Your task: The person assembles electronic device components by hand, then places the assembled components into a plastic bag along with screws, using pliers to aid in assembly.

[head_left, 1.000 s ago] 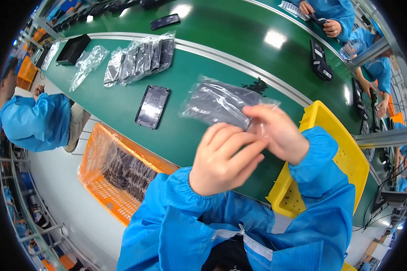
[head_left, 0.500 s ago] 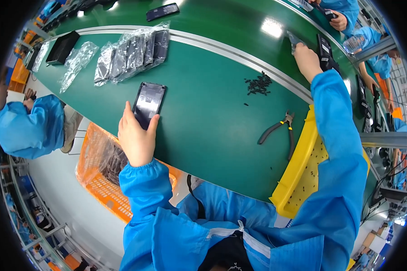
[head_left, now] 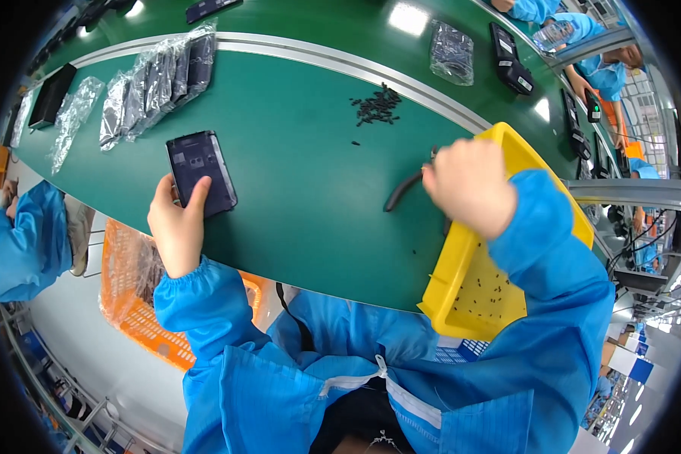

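My left hand grips a dark rectangular plastic casing by its lower left edge, thumb on top. The casing has the shape of a handheld device's cover and is tilted on the green table. Over at the right, my right hand is above a pair of side cutters, its fingers curled and blurred. One black handle of the side cutters sticks out to the left of that hand; the rest is mostly covered. Whether the fingers grip the tool does not show. A pile of small black parts lies beyond it.
A yellow bin with small black bits stands at the right table edge. Bagged dark casings lie at the far left beside a black box. Past the metal rail, a bagged item and black devices lie on a green surface.
My right hand has left the clear bag beyond the rail and come back to the side cutters. A bagged item now lies there. My left hand has turned the casing slightly.
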Available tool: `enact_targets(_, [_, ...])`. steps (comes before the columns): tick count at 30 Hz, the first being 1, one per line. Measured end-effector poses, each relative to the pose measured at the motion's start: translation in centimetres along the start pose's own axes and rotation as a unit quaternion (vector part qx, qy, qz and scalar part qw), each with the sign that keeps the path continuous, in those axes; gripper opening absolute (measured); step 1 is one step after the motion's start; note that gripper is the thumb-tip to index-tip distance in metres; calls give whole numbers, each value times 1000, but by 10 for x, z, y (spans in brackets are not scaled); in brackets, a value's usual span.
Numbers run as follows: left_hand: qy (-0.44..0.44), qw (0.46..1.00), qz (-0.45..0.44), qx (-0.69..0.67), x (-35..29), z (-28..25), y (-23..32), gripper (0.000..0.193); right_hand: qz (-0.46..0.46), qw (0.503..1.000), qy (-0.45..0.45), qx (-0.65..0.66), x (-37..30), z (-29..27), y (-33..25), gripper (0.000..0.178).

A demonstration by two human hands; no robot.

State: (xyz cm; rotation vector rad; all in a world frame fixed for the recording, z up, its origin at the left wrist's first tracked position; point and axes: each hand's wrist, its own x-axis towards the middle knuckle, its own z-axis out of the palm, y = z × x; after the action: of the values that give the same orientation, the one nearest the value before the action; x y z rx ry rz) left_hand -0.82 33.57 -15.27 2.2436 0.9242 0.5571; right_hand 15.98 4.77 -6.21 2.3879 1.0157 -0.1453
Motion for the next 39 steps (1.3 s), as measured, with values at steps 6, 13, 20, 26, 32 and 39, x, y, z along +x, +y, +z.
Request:
enact_targets(6, [-47,922,-82,-375,-27,6,51,25,-9,990,-105,-96,-3,50,-8,23])
enact_targets(13, [-188,717,-158,-653,-75,34,80,39,47,973,122,190,-29,39,-3,18])
enact_targets(20, [-332,661,-84,-668,-111,46,143,63,81,831,281,473,-97,16,6,12])
enact_targets(26, [-459,645,-62,-608,-135,51,180,58,124,466,274,832,-153,38,25,20])
enact_targets(32, [-536,599,-50,-593,-161,65,215,61,106,155,54,981,-204,60,73,50])
enact_targets(39, [-544,634,-29,-549,-186,79,239,56,136,449,52,882,-221,91,72,37])
